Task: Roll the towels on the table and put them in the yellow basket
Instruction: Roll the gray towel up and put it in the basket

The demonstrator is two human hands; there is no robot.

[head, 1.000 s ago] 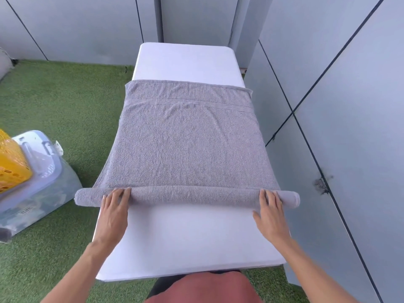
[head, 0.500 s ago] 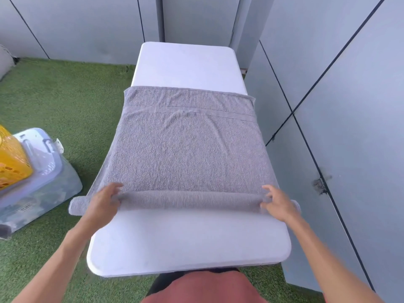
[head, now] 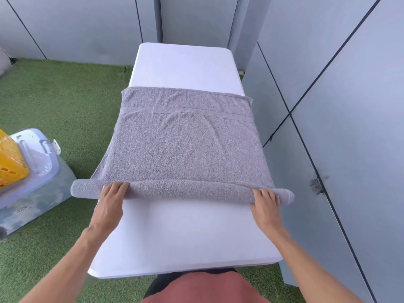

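A grey towel lies spread across the white surface, its near edge rolled into a thick tube running side to side, both ends jutting past the surface's edges. Its far part lies flat with a woven band. The yellow basket sits at the left edge, on the lid of a clear bin.

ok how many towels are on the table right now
1. A grey towel lies across the middle of the white table, its near edge rolled under the left hand and right hand. None shows elsewhere; the yellow basket is mostly out of frame.
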